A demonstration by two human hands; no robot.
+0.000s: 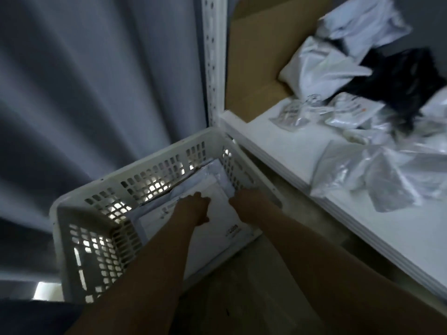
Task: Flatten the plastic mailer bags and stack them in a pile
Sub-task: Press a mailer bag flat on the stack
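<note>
While my left hand [193, 210] and right hand [244, 201] meet the top mailer bag [219, 238] in the slotted basket [154, 180]: press outward evenly, I judge; finger spread indiscernible.

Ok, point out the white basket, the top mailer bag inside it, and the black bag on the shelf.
white basket [145, 170]: head view, far perforated wall.
top mailer bag [217, 235]: head view, bare white face between the arms.
black bag [399, 78]: head view, middle of its crumpled body.
</note>
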